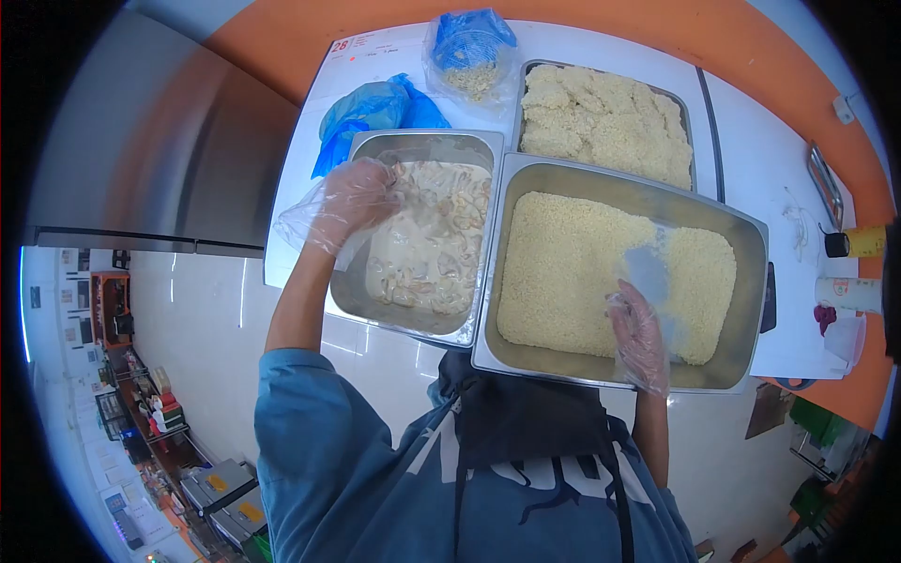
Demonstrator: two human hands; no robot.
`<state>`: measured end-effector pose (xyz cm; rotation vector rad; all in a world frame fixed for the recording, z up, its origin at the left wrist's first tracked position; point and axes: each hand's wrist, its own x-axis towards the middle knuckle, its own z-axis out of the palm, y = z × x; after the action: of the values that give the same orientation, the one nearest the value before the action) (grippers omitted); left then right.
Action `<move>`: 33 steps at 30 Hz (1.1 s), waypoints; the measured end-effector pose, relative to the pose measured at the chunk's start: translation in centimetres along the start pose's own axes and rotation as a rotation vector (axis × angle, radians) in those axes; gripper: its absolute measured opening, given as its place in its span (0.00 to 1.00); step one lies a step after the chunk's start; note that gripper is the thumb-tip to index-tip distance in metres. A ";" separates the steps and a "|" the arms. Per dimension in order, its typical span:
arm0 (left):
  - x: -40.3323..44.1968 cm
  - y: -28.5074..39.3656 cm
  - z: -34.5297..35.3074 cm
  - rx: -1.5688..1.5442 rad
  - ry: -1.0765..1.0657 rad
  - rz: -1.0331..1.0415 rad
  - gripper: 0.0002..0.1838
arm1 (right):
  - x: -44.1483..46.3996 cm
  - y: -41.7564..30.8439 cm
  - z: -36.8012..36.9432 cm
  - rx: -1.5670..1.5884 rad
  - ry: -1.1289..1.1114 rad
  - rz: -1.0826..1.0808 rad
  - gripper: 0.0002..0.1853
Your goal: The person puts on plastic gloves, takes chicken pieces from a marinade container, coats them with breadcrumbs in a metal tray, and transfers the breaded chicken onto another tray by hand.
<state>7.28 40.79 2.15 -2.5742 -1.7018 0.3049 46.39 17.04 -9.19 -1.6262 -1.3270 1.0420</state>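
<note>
While the crumb pan [750, 281] stretches crosswise, the right hand [640, 336] is loosely parted, the left hand [353, 199] unclear.

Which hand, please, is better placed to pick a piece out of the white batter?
Probably the left hand: it is already above the batter, its fingers toward the pieces. The right hand is at the neighbouring pan, over the crumbs.
</note>
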 end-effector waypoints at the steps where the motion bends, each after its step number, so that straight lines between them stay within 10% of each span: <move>1: 0.0 -0.3 0.1 -0.012 0.027 0.008 0.10 | 0.0 0.2 0.1 0.013 0.001 -0.008 0.21; 17: -3.1 4.4 -10.4 -0.091 0.052 0.009 0.14 | -0.6 -1.2 -2.1 -0.054 0.113 -0.044 0.21; 23: -4.1 8.1 -12.0 -0.184 0.494 0.327 0.17 | -1.5 -1.1 -4.8 -0.010 0.144 0.007 0.21; 33: -2.1 20.0 -1.4 -0.349 0.195 0.458 0.09 | 2.2 -1.5 -9.6 -0.352 -0.027 -0.070 0.22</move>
<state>24.84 31.02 1.04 -3.1029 -1.1740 -0.2527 55.08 18.78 -4.59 -1.8075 -1.6448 0.8240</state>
